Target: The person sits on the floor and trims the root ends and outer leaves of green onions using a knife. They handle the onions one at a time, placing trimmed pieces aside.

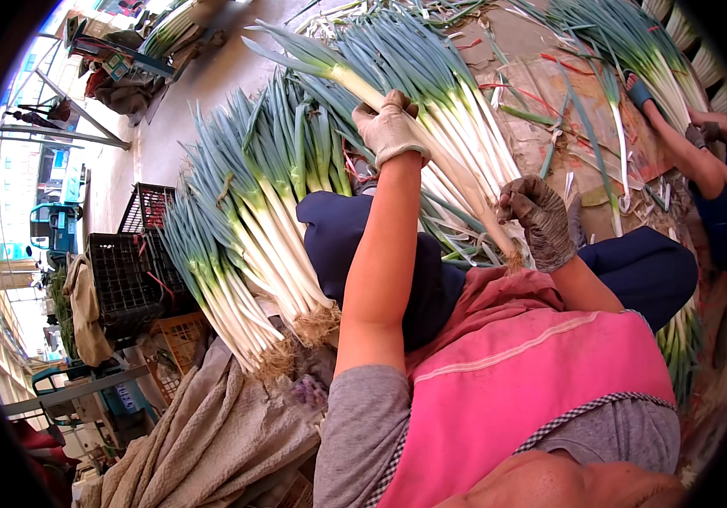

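My left hand [392, 130], in a pale knit glove, is closed around the upper shaft of a large green onion [443, 155]. The stalk slants across my lap, its green leaves up and to the left and its roots near my apron. Beside its lower end is my right hand [538, 222], in a dirt-stained glove with the fingers curled. Its fingertips are at the stalk's edge; whether they pinch an outer skin I cannot tell. Beyond both hands lies a pile of cleaned-looking green onions [465, 127]. Rooted green onions [274, 216] lie to my left.
Black plastic crates [125, 279] stand at the left, near a beige woven cloth [211, 425]. Leaf scraps and red ties litter the cardboard [541, 82] on the ground. At the right, another person's gloved hands [700, 133] are at more green onions [649, 63].
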`<state>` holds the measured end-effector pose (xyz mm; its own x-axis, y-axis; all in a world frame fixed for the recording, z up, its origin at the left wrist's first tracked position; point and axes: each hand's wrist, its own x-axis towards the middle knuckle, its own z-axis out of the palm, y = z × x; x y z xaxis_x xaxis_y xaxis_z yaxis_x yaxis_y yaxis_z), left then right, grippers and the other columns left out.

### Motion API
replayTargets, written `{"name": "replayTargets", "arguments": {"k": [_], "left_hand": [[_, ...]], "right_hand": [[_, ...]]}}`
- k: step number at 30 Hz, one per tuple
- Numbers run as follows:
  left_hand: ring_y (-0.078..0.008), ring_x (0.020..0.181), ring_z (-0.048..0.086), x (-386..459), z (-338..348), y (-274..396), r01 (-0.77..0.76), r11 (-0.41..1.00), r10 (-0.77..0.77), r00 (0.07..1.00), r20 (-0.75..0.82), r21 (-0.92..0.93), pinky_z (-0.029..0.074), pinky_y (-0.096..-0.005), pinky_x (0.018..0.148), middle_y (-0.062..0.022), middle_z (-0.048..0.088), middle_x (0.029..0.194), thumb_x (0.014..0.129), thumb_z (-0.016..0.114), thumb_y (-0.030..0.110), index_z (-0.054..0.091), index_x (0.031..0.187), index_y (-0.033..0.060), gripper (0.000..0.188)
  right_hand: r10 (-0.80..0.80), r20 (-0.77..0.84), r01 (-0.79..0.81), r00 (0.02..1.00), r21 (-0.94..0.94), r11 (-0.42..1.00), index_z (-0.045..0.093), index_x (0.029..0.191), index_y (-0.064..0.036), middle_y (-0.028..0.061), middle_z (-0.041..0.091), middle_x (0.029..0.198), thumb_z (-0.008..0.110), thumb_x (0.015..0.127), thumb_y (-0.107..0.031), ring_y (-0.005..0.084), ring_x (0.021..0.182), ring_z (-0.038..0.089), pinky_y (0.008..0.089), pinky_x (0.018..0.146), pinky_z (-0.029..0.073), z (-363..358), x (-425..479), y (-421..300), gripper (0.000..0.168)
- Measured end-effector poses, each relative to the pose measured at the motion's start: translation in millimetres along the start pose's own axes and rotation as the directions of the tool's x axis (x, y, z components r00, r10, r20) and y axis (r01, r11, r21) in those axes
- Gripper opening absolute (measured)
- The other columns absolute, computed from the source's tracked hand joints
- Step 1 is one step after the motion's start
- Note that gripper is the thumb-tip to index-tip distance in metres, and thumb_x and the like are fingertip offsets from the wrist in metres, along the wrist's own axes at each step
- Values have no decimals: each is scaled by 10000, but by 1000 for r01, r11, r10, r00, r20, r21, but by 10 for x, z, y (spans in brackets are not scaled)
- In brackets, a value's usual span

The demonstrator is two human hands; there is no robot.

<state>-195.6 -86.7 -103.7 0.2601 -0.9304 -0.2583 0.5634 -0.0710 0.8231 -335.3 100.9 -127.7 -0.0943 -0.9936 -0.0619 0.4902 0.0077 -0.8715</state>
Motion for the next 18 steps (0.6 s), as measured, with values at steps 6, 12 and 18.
{"name": "replayTargets", "arguments": {"k": [6,12,18], "left_hand": [[-162,554,545,-123,29,-47,-30,999,30,1000,0,12,485,-296,499,-82,539,746,762,618,-8,365,1118,13,437],[-173,576,489,-29,-63,70,323,933,-305,944,122,-162,511,-339,568,-40,503,670,818,627,65,469,986,50,231],[-183,594,534,-17,-56,26,203,970,-205,979,-2,-133,524,-336,552,-55,539,752,799,647,43,456,963,69,253]], "right_hand": [[70,-129,-121,989,-445,887,582,955,-18,34,597,861,701,763,-124,106,781,565,241,713,467,32,267,122,250],[-292,-49,232,955,-488,841,536,812,-31,60,581,912,642,724,38,114,800,545,263,756,445,177,211,211,153],[-287,-78,228,955,-427,875,548,897,-34,69,598,900,663,732,-2,123,830,558,271,773,447,119,118,198,203]]}}
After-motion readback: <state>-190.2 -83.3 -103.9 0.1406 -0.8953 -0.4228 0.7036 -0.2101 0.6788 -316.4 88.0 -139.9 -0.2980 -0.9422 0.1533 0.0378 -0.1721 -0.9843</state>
